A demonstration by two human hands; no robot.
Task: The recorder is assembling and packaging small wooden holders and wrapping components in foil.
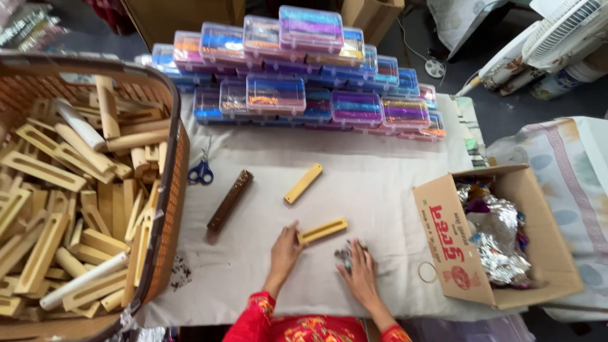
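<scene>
Slotted yellow wooden bar flat on cloth, angled.

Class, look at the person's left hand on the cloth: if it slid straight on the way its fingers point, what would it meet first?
The left hand already touches the near end of the slotted yellow wooden piece. Beyond it, probably the plain yellow block, though the line is hard to judge.

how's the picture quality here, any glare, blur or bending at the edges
Head view: even, soft light with faint shadows under the left hand and right hand; glare on the stacked clear plastic boxes and the crumpled silver foil in the brown cardboard box; the woven brown basket bows at the left edge from wide-angle distortion; the small item under the right hand is too blurred to identify.
</scene>
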